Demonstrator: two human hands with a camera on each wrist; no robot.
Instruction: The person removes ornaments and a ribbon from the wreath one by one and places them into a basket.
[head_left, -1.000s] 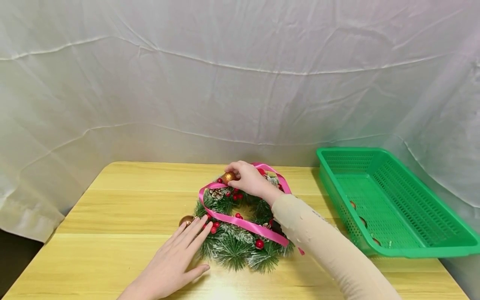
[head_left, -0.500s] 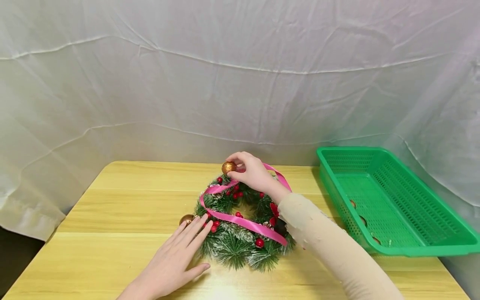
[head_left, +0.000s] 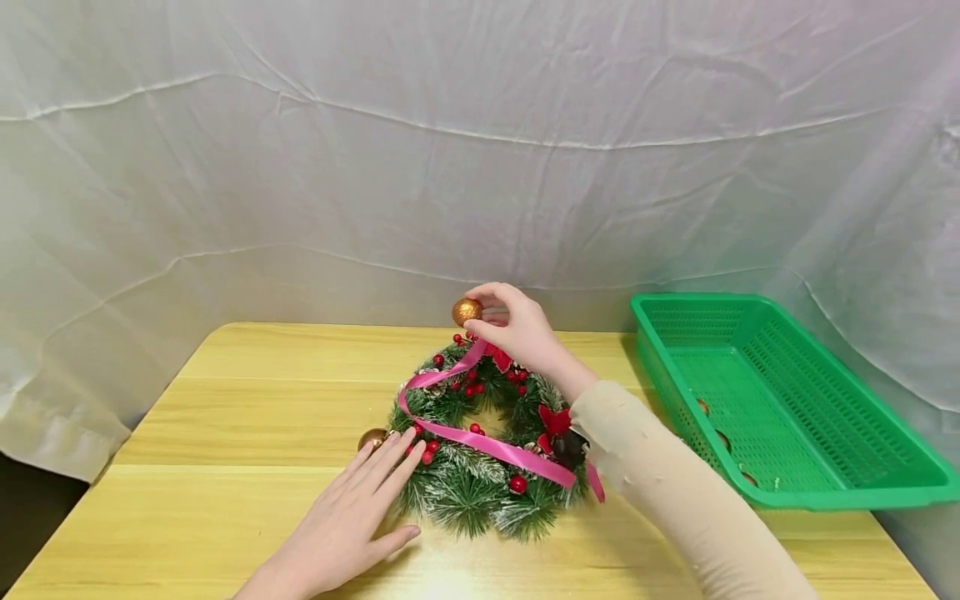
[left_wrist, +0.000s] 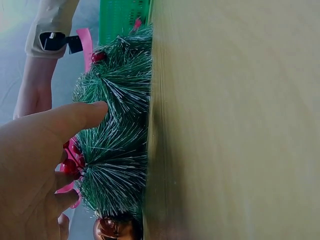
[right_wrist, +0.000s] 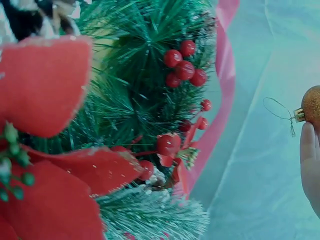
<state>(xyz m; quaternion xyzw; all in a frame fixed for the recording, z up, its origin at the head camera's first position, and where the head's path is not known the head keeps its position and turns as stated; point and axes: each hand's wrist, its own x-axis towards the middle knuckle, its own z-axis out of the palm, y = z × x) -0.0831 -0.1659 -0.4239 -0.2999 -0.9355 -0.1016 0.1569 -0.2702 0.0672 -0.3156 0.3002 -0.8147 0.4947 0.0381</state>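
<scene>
My right hand [head_left: 517,327] pinches a gold glittery Christmas ball [head_left: 467,312] above the back of a green wreath [head_left: 465,492]. In the right wrist view, the ball [right_wrist: 312,107] shows its gold cap and a thin loop of string. A pink ribbon [head_left: 495,452] lies across the wreath, and red berries, pine cones and red poinsettia flowers [head_left: 555,419] decorate it. My left hand [head_left: 348,508] rests with straight fingers on the wreath's left side. Next to its fingertips is a shiny copper ball [head_left: 372,440], also seen at the wreath's edge in the left wrist view.
A green plastic basket [head_left: 750,492] stands at the right of the wooden table [head_left: 225,500], with several copper-coloured balls glimpsed through its near left wall. A pale cloth [head_left: 480,167] hangs behind the table.
My right hand has lifted the gold ball up off the back of the wreath and slightly to the right. The poinsettia beneath has come into view. My left hand has stayed put.
</scene>
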